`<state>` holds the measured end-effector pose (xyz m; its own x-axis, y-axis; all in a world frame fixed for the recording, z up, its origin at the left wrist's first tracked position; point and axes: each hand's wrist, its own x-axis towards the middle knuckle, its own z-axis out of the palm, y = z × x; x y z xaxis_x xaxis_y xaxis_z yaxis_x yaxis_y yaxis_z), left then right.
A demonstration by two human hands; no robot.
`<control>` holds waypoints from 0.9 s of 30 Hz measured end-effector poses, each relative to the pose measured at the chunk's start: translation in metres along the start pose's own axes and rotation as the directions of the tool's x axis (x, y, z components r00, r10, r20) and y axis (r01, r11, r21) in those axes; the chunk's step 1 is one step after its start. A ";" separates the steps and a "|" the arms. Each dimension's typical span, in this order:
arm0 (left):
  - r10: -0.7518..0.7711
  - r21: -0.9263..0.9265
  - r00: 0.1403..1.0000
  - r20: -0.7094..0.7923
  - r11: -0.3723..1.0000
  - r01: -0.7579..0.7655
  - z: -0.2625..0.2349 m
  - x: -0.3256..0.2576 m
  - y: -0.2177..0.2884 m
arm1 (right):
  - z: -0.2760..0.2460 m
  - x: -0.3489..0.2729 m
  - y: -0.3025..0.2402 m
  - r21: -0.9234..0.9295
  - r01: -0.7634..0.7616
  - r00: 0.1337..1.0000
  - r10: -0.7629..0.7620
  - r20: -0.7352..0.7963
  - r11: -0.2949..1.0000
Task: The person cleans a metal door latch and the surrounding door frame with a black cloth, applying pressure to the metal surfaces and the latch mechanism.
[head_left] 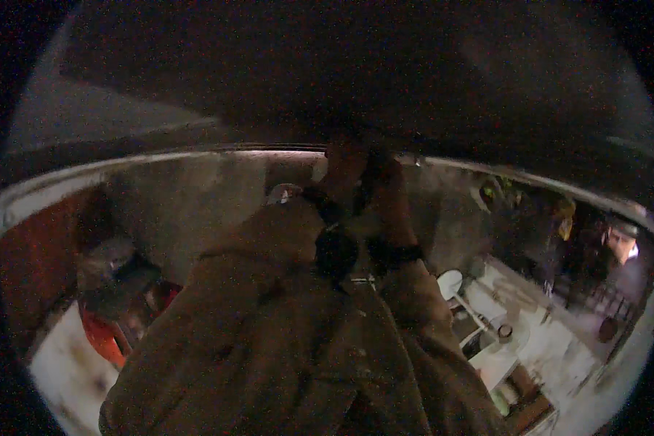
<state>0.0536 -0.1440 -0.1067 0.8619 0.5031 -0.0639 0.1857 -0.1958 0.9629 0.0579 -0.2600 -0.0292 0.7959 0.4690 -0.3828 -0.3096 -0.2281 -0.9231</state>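
Observation:
The picture is very dark. My left hand (344, 168) and my right hand (391, 195) are raised close together in the middle, at the lower edge of a large dark panel (429, 80). A black band (328, 208) circles my left wrist, and another black band (398, 253) circles my right wrist. Between the hands is a dark shape I cannot make out. The fingers of both hands fade into shadow, so what they hold or touch is hidden. Below the wrists, a black rounded thing (336, 251) shows in front of my brown shirt (291, 341).
A pale strip (160, 160) runs along the panel's lower edge. On the left, an orange-red object (103, 338) lies on a pale surface (69, 349), near a reddish-brown panel (43, 240). A white round piece (449, 283) stands by a cluttered pale surface (559, 356) on the right.

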 end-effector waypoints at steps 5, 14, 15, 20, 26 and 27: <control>-0.021 -0.031 0.988 0.156 0.999 0.026 0.018 0.009 0.003 | -0.028 -0.021 0.033 0.015 -0.014 0.954 0.017 -0.299 1.000; -0.055 -0.024 0.907 0.417 0.997 0.071 0.046 0.055 -0.010 | -0.002 -0.058 0.082 -0.177 -0.035 0.872 -0.056 -0.486 0.984; -0.054 -0.063 0.887 0.459 0.994 0.093 0.038 0.069 -0.018 | 0.012 -0.055 0.083 -0.107 -0.056 0.867 -0.004 -0.498 0.993; 0.394 0.036 0.714 0.578 0.862 -0.505 -0.043 0.059 0.033 | 0.075 -0.086 0.081 0.333 -0.063 0.861 0.220 -0.460 0.941; 0.306 -0.060 0.750 0.586 0.940 -0.337 -0.063 0.046 0.088 | 0.099 -0.093 0.071 0.088 -0.099 0.829 0.131 -0.543 0.991; 0.096 -0.055 0.788 0.609 0.995 -0.079 -0.060 0.043 0.100 | 0.101 -0.099 0.066 0.138 -0.109 0.821 0.167 -0.546 0.985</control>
<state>0.0811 -0.0911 0.0023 0.9839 -0.1349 -0.1174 0.0908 -0.1885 0.9779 -0.0932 -0.2352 -0.0557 0.8858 -0.1193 -0.4484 -0.4628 -0.1579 -0.8723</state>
